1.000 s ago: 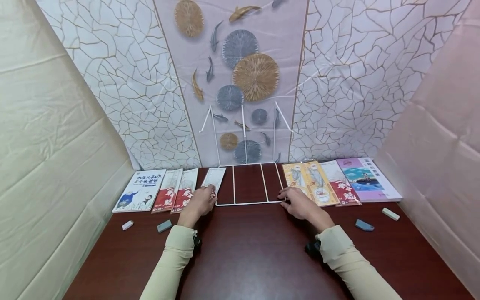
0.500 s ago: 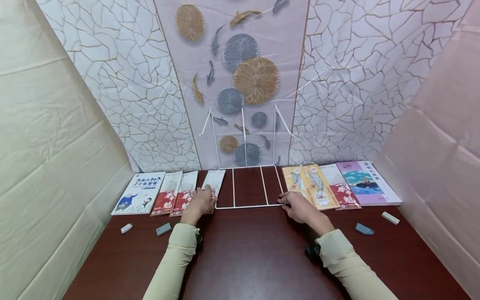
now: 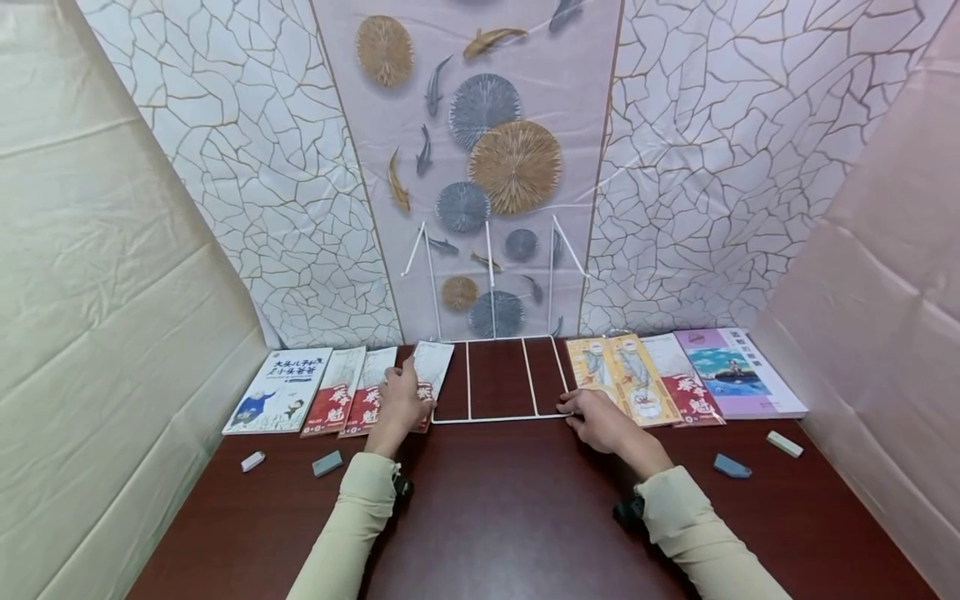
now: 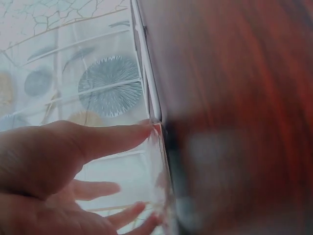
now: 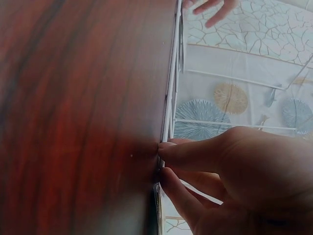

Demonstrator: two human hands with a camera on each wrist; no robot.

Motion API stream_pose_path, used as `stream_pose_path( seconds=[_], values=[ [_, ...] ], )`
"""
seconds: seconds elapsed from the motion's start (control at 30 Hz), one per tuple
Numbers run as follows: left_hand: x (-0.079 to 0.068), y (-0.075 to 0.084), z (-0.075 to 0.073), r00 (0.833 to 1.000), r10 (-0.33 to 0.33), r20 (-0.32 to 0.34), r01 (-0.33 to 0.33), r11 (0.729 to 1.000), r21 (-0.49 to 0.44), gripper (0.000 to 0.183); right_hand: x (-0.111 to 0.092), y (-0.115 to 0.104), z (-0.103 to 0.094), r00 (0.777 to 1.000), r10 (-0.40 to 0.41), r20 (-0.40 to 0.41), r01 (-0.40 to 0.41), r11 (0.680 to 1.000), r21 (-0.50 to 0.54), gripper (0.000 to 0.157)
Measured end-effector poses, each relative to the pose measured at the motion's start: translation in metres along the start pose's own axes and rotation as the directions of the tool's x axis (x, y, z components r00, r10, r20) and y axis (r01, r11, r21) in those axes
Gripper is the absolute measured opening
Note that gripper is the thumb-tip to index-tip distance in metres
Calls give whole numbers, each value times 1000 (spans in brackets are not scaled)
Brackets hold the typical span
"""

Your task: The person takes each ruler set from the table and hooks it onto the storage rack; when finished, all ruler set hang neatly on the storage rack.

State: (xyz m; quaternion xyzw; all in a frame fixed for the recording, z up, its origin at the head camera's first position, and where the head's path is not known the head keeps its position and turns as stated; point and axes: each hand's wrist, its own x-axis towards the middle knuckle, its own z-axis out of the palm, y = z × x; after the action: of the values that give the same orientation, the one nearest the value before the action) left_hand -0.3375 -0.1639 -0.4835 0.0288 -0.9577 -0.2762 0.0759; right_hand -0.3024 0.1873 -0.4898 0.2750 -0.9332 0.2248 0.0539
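A white wire rack point(image 3: 495, 419) lies with its base flat on the table, its uprights standing against the patterned backdrop. My right hand point(image 3: 600, 421) is at the rack's front right corner. In the right wrist view, that hand's thumb and fingers point(image 5: 183, 196) pinch the white rod. My left hand point(image 3: 402, 402) is spread over red-and-white booklets point(image 3: 433, 367) left of the rack. The left wrist view shows its thumb point(image 4: 115, 139) stretched out to the rack's front left corner, with the other fingers loosely extended and holding nothing.
A white cartoon-cover book point(image 3: 277, 392) lies far left. Orange booklets point(image 3: 637, 379), another red-and-white booklet point(image 3: 686, 383) and a purple-edged book point(image 3: 738, 375) lie on the right. Small eraser-like blocks include a grey one point(image 3: 327, 463), a white one point(image 3: 252, 461), a blue one point(image 3: 732, 466) and a pale one point(image 3: 784, 443).
My left hand has shifted slightly left at the rack's corner, and its fingers have straightened away over the booklets. The right hand stays on the rack. The head view has tilted up a little.
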Motion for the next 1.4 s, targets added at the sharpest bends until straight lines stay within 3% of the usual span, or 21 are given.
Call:
stream_pose_path(
  seconds=[0.27, 0.4, 0.6, 0.8, 0.9, 0.97, 1.13, 1.23, 1.4],
  values=[
    [5, -3, 0, 984, 78, -161, -99, 987, -124, 100, -1, 0, 0, 1000, 9, 1, -9, 1000, -2, 25],
    [7, -5, -1, 976, 65, -206, -107, 974, -199, 94, -1, 0, 1, 1000, 3, -5, -3, 1000, 1, 25],
    [10, -7, -7, 960, 78, -270, -160, 941, -298, 65, 0, 2, 2, 1000, 0, -11, 0, 1000, 11, 25],
    [4, -5, -17, 959, 125, -254, -223, 885, -408, 34, -1, 3, 2, 1000, 27, 5, -27, 1000, 12, 24],
    [-2, -4, -23, 950, 187, -248, -285, 841, -459, 26, -1, 4, 2, 999, 44, 13, -44, 999, 10, 24],
    [-7, -4, -28, 939, 232, -253, -334, 790, -514, 24, -1, 4, 1, 999, 46, 15, -46, 999, 8, 24],
    [-33, 20, -56, 897, 337, -287, -441, 641, -628, 25, -2, 6, 1, 999, 48, 8, -48, 999, 1, 24],
    [-45, 33, -68, 877, 360, -317, -477, 587, -654, 25, -1, 5, 1, 999, 41, 5, -41, 999, -1, 24],
    [-51, 38, -74, 887, 321, -333, -459, 525, -717, 28, -1, 3, 1, 999, 44, 11, -44, 999, 13, 25]
  ],
)
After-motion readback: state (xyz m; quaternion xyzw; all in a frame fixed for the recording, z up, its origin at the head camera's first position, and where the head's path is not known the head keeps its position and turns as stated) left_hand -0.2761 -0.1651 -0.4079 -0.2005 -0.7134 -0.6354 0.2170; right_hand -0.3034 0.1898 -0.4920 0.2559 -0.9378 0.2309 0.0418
